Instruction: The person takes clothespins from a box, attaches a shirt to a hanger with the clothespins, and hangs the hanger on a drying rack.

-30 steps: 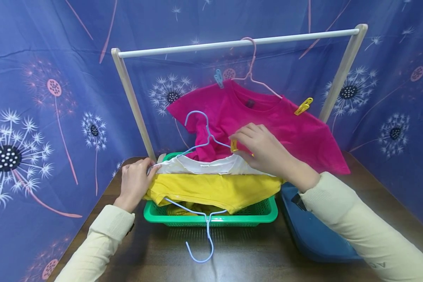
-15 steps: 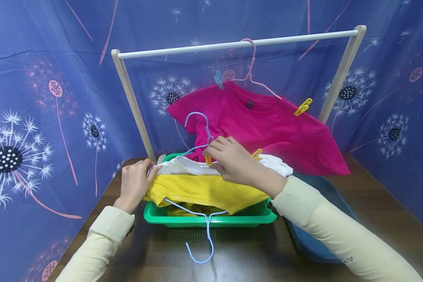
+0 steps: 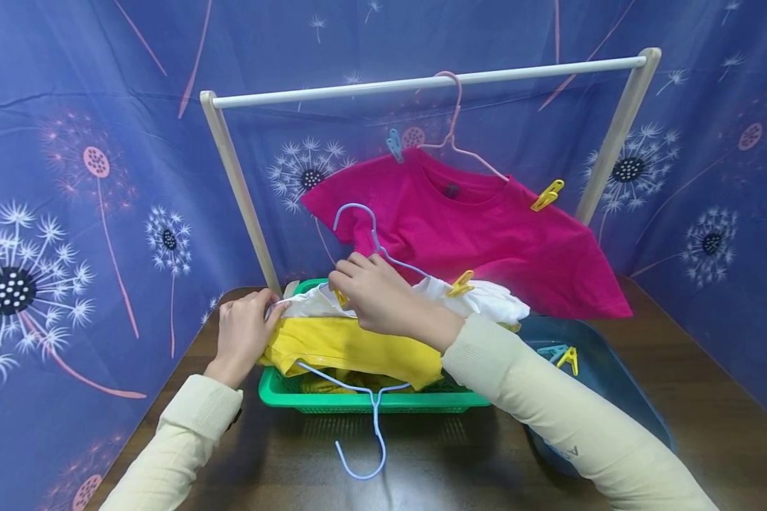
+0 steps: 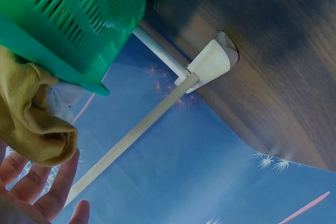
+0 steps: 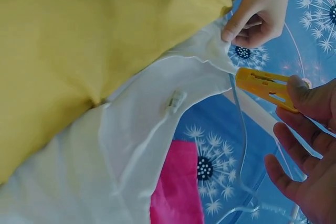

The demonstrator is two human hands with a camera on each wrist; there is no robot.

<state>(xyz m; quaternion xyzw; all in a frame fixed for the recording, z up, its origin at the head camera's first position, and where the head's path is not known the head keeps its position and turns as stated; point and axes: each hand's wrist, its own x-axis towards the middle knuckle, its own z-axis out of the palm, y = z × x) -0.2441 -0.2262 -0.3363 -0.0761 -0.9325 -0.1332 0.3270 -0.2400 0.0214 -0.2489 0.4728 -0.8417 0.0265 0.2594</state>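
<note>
My left hand [image 3: 246,333] pinches the left shoulder of a white T-shirt [image 3: 309,301], whose collar shows in the right wrist view. Between thumb and fingers, my right hand [image 3: 383,294] holds a yellow clothespin [image 5: 266,87], its tip right at the white cloth's edge beside a light-blue hanger [image 3: 375,226]. Another yellow clothespin [image 3: 461,284] is clipped on the shirt's right shoulder. In front lies a yellow T-shirt [image 3: 345,348] with a second blue hanger [image 3: 377,419] sticking out toward me. Both garments lie over a green basket [image 3: 371,403].
Behind, a pink T-shirt [image 3: 479,220] hangs by a pink hanger [image 3: 452,128] from the rack's white bar [image 3: 332,90], with a blue and a yellow clothespin on it. At right a dark blue bin [image 3: 620,383] holds several clothespins [image 3: 567,360], partly behind my right sleeve.
My right hand has moved left with the yellow clothespin, from the white T-shirt's right side to its left shoulder. Clothespins in the bin have come into view. My left hand stays put.
</note>
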